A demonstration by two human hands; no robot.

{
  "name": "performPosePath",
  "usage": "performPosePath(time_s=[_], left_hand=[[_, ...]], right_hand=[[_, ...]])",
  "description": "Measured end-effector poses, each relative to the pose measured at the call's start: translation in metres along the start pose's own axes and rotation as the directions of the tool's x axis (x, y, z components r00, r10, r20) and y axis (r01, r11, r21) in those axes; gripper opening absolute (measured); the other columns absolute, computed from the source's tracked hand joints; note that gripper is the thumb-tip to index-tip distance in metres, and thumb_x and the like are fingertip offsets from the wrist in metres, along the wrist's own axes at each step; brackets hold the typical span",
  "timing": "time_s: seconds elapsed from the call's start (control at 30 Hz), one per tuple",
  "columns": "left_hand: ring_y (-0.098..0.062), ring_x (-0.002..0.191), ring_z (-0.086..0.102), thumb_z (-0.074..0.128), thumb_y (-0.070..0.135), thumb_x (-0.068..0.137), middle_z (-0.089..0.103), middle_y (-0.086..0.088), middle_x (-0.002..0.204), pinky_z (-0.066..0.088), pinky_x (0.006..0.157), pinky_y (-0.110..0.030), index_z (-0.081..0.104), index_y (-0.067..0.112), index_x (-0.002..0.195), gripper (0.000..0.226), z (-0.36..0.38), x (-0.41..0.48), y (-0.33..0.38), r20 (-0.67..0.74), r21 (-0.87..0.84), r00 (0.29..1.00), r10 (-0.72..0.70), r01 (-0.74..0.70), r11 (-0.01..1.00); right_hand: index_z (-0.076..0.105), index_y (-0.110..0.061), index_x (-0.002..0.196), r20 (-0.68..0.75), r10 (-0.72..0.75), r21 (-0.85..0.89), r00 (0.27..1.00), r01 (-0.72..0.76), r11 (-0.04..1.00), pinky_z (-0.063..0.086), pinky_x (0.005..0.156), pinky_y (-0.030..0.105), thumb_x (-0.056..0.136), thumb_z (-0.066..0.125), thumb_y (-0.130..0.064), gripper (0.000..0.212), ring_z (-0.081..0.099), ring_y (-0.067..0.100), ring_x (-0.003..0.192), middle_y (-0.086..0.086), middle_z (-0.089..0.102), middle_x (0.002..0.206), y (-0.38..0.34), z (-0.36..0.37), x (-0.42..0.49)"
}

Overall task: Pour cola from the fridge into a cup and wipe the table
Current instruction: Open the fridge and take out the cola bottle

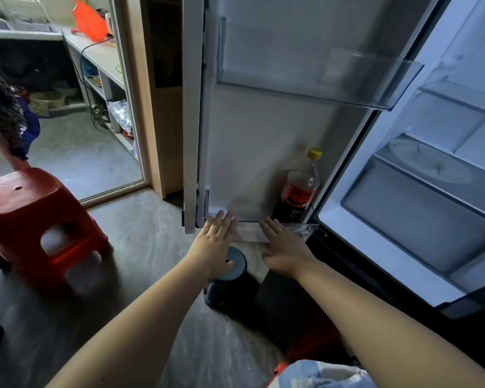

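The tall fridge door with its pale inner lining (263,149) stands open, and the lit white fridge interior with glass shelves (431,177) is exposed at right. A clear plastic cola bottle with yellow cap and red label (300,189) stands upright in the clear lower door bin (303,229), at the bin's hinge-side end, near the cabinet. It holds dark liquid in its lower part. The clear upper door bin (319,79) shows no contents. The left hand (216,242) is flat, fingers extended and close together, fingertips at the lower bin's front edge. The right hand (283,247) is likewise flat and empty, fingers slightly spread, just beside the bottle but apart from it. A dark cylindrical container (233,278) stands on the grey floor (137,247) beneath the hands. A red plastic stool (37,214) sits at left.
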State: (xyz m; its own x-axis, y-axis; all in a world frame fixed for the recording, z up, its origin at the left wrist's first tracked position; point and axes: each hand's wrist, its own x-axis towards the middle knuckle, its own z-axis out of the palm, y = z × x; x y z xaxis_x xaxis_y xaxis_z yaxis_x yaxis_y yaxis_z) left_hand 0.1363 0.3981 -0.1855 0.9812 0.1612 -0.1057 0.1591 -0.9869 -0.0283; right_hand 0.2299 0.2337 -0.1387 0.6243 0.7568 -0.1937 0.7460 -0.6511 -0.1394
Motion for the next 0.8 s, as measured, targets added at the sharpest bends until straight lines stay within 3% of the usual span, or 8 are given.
performPosePath(time_s=[0.07,0.17,0.23,0.3,0.37,0.53,0.6,0.8], left_hand=[[-0.027,0.144,-0.027,0.042,0.055,0.094,-0.025,-0.010,0.158,-0.015,0.118,-0.041,-0.022,0.010,0.149,0.096,0.001,0.000,0.000,0.005,-0.026,1.000,0.003,-0.003,1.000],[-0.026,0.144,-0.026,0.045,0.055,0.091,-0.024,-0.009,0.158,-0.016,0.117,-0.040,-0.020,0.011,0.150,0.098,0.001,0.001,0.000,-0.008,-0.057,1.000,0.003,-0.003,0.998],[-0.024,0.143,-0.028,0.046,0.055,0.091,-0.024,-0.009,0.158,-0.017,0.115,-0.039,-0.020,0.010,0.150,0.099,0.001,0.001,0.000,-0.016,-0.064,1.000,0.004,-0.005,0.998],[-0.021,0.137,-0.034,0.047,0.054,0.091,-0.026,-0.009,0.158,-0.018,0.114,-0.039,-0.027,0.011,0.145,0.101,0.002,0.001,0.000,-0.018,-0.066,1.000,0.005,-0.006,0.998],[-0.020,0.132,-0.038,0.048,0.053,0.092,-0.028,-0.008,0.157,-0.019,0.114,-0.039,-0.033,0.014,0.136,0.100,0.003,0.000,0.000,-0.007,-0.069,1.000,0.002,-0.003,0.998],[-0.022,0.137,-0.035,0.050,0.047,0.092,-0.027,-0.009,0.157,-0.020,0.113,-0.038,-0.034,0.013,0.132,0.099,0.003,0.001,-0.001,-0.015,-0.077,1.000,-0.006,0.005,0.997],[-0.025,0.143,-0.028,0.051,0.042,0.092,-0.026,-0.010,0.158,-0.020,0.113,-0.038,-0.033,0.012,0.133,0.098,0.003,0.000,0.000,-0.022,-0.067,1.000,-0.009,0.007,0.998],[-0.024,0.141,-0.031,0.050,0.042,0.092,-0.025,-0.011,0.158,-0.018,0.115,-0.038,-0.028,0.009,0.144,0.099,0.003,0.001,0.000,-0.021,-0.059,1.000,-0.006,0.005,0.998]], right_hand=[[0.021,-0.015,0.150,-0.194,-0.004,0.053,0.981,0.015,0.999,0.019,0.115,0.036,0.091,0.052,-0.023,0.068,0.014,0.020,0.146,0.002,0.015,0.159,0.009,-0.017,-0.003],[0.043,-0.008,0.138,-0.575,0.024,0.074,0.818,0.023,0.997,0.038,0.107,0.046,0.085,0.056,-0.010,0.055,0.035,0.032,0.135,0.012,0.039,0.147,0.031,-0.056,0.005],[0.045,-0.007,0.135,-0.673,0.080,0.099,0.735,-0.018,0.995,0.040,0.104,0.048,0.083,0.057,-0.011,0.053,0.037,0.035,0.132,0.015,0.041,0.143,0.045,-0.085,0.017],[0.040,-0.009,0.139,-0.643,0.142,0.111,0.753,-0.091,0.990,0.037,0.107,0.046,0.084,0.056,-0.014,0.057,0.033,0.033,0.134,0.014,0.035,0.146,0.057,-0.108,0.029],[0.029,-0.013,0.146,-0.533,0.184,0.116,0.826,-0.145,0.983,0.035,0.108,0.046,0.086,0.055,-0.017,0.066,0.028,0.033,0.138,0.013,0.025,0.153,0.065,-0.119,0.040],[0.013,-0.016,0.152,-0.311,0.147,0.001,0.939,-0.154,0.988,0.028,0.112,0.045,0.090,0.056,-0.027,0.076,0.020,0.033,0.143,0.009,0.008,0.160,0.070,-0.125,0.051],[0.019,-0.014,0.151,-0.335,0.144,-0.012,0.931,-0.157,0.988,0.030,0.110,0.044,0.090,0.056,-0.030,0.073,0.025,0.033,0.141,0.010,0.012,0.159,0.065,-0.120,0.049],[0.040,-0.013,0.141,-0.505,0.113,-0.099,0.856,-0.188,0.977,0.041,0.097,0.041,0.088,0.052,-0.009,0.054,0.041,0.036,0.119,0.015,0.037,0.134,0.059,-0.119,0.045]])
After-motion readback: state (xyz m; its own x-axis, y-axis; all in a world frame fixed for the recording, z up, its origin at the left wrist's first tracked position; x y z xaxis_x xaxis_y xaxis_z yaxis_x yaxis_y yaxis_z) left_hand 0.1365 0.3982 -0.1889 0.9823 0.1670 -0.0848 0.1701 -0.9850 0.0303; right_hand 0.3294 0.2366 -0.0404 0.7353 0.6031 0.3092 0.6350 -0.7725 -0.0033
